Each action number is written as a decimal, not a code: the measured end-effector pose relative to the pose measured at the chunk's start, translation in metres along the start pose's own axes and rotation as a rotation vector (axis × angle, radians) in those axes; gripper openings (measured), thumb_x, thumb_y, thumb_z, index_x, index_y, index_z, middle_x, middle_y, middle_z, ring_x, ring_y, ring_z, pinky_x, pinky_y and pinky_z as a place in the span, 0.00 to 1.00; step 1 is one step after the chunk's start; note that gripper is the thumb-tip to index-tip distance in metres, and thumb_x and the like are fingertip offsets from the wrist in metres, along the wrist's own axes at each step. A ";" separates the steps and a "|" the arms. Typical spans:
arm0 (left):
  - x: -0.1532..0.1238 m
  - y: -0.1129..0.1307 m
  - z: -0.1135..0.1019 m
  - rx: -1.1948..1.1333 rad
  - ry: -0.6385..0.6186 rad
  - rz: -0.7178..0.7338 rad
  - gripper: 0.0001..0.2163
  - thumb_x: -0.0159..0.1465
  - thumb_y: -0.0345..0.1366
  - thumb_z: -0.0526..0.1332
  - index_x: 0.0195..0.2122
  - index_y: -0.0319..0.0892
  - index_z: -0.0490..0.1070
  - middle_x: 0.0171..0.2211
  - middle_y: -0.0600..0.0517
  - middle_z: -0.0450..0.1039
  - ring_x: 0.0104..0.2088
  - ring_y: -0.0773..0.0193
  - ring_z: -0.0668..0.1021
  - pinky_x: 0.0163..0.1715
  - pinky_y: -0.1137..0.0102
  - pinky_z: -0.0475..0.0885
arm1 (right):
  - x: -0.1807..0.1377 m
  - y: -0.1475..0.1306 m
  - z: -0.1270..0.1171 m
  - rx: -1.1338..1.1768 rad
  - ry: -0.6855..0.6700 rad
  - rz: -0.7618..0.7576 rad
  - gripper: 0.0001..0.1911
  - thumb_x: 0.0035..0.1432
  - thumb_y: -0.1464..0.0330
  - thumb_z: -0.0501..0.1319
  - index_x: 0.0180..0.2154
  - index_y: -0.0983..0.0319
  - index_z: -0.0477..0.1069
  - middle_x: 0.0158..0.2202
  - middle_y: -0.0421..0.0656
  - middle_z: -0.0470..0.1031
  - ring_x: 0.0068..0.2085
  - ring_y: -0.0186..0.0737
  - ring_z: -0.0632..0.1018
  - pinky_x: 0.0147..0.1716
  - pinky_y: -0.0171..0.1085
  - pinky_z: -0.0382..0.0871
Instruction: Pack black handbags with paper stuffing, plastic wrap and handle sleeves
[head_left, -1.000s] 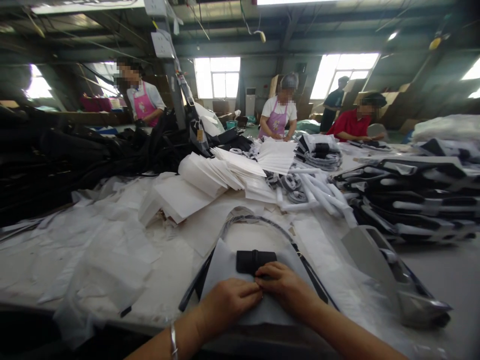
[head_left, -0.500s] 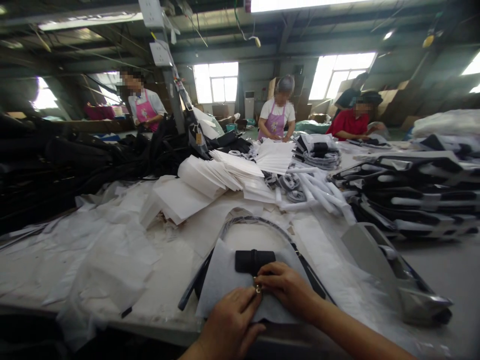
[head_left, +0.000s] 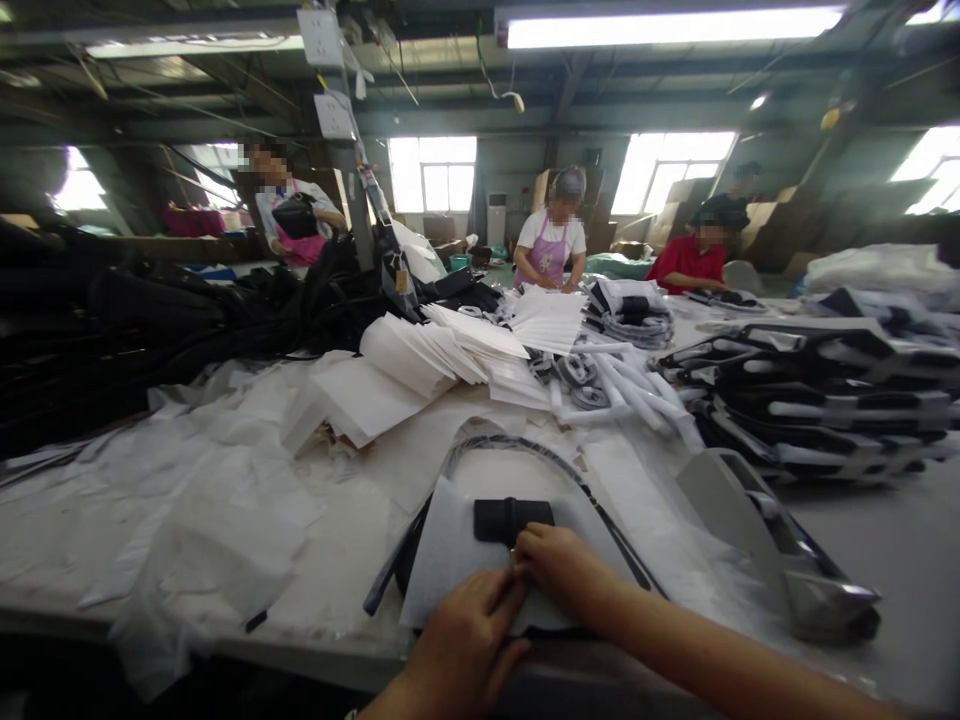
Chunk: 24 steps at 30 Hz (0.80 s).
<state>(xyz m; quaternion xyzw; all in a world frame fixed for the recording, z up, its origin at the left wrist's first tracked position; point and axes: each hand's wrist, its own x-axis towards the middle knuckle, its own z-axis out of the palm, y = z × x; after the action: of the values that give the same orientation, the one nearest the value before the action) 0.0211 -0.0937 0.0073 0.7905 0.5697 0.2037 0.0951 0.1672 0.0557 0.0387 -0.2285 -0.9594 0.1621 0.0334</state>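
Note:
A dark handbag (head_left: pixel 630 555) lies flat at the table's front edge, its wrapped handle (head_left: pixel 510 440) arching away from me. White tissue paper (head_left: pixel 442 560) covers its front, and a black flap tab (head_left: pixel 495 520) rests on the paper. Just below the tab, my right hand (head_left: pixel 566 572) pinches the small gold clasp, which is almost wholly hidden by the fingers. From the lower left my left hand (head_left: pixel 465 635) meets it, thumb and fingers closed at the same clasp, their tips touching the right hand's.
Crumpled tissue (head_left: pixel 225 530) spreads over the left. Beyond the bag lie fanned white sheets (head_left: pixel 405 370) and white rolls (head_left: pixel 637 385). At right are a grey tape dispenser (head_left: pixel 750 530) and stacked wrapped bags (head_left: pixel 840 400). Black bags (head_left: pixel 187 310) heap far left. Several co-workers stand behind.
My right fingers have closed over the gold clasp, which showed more plainly before. The view has shifted slightly. A co-worker at left now holds up a black bag.

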 end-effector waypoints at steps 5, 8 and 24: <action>-0.002 -0.008 0.007 0.082 0.072 0.079 0.28 0.63 0.35 0.64 0.65 0.38 0.60 0.61 0.41 0.68 0.57 0.52 0.74 0.57 0.60 0.73 | -0.035 0.000 -0.008 -0.025 0.076 0.070 0.16 0.67 0.71 0.59 0.55 0.60 0.74 0.53 0.47 0.78 0.53 0.45 0.78 0.54 0.42 0.72; -0.004 -0.014 0.013 0.201 0.147 0.150 0.27 0.65 0.37 0.62 0.64 0.37 0.60 0.61 0.41 0.68 0.59 0.53 0.73 0.56 0.62 0.74 | -0.061 0.012 0.009 -0.149 0.155 0.009 0.26 0.67 0.65 0.59 0.65 0.58 0.62 0.67 0.47 0.64 0.67 0.53 0.64 0.66 0.55 0.57; 0.010 -0.041 0.061 0.672 0.505 0.415 0.17 0.73 0.36 0.49 0.56 0.41 0.71 0.53 0.48 0.78 0.54 0.64 0.78 0.54 0.70 0.71 | -0.074 0.022 0.032 -0.250 0.246 -0.031 0.25 0.71 0.64 0.53 0.67 0.55 0.60 0.68 0.43 0.60 0.66 0.51 0.65 0.64 0.55 0.62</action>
<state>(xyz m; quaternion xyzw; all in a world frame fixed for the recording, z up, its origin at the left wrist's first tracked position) 0.0143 -0.0658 -0.0608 0.8005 0.4392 0.2087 -0.3503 0.2383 0.0319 0.0023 -0.2342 -0.9642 0.0119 0.1242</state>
